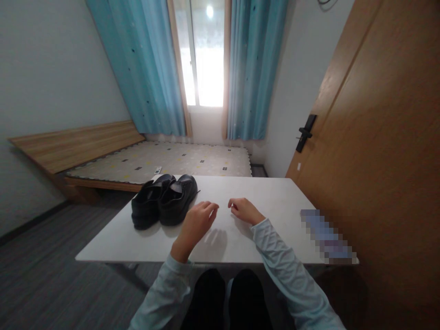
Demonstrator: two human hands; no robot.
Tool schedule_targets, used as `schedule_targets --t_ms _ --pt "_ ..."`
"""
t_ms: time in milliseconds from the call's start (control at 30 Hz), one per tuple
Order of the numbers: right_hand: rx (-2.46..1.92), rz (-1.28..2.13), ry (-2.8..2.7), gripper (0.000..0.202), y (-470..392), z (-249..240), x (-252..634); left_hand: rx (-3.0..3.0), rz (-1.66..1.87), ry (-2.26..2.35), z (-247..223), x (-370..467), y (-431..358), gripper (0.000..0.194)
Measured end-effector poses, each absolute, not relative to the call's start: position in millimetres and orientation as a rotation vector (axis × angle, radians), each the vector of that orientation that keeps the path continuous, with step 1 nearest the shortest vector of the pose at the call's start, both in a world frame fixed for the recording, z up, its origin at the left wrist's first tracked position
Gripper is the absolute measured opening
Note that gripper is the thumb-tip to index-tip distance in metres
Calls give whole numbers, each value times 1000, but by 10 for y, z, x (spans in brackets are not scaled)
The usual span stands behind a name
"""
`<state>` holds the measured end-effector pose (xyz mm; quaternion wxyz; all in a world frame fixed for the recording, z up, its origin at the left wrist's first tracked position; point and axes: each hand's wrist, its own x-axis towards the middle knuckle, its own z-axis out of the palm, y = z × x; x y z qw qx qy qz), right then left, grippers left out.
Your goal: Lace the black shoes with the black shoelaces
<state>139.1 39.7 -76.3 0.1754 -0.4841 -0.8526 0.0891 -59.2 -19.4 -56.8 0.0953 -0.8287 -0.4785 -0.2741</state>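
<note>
Two black shoes (177,201) stand side by side on the left part of a white table (275,197), toes pointing away from me. Just right of them, my left hand (199,222) hovers over the tabletop, palm down, fingers loosely bent and apart, holding nothing. My right hand (245,211) is a little further right above the table, its fingers curled toward the left hand, with nothing seen in it. The two hands do not touch each other. A thin lace end sticks out from the right-hand shoe.
A blurred-out flat item (326,236) lies at the table's right edge. Beyond the table is a bed (185,158) with a small white object (157,170) on it. A wooden door (371,137) stands close on the right. My knees are under the near edge.
</note>
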Motion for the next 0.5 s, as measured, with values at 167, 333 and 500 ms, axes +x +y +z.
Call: schedule_targets --t_ms 167,333,500 --pt "-1370 264 -2410 25 407 -786 1394 -2233 -852 -1465 -446 -875 -162 19" --pt "-1369 272 -2399 24 402 -793 1399 -2031 -889 -1531 -416 -1106 -117 20" --pt "-1367 262 -2400 24 405 -800 1402 -1934 -887 -1621 -479 -1358 -80 21"
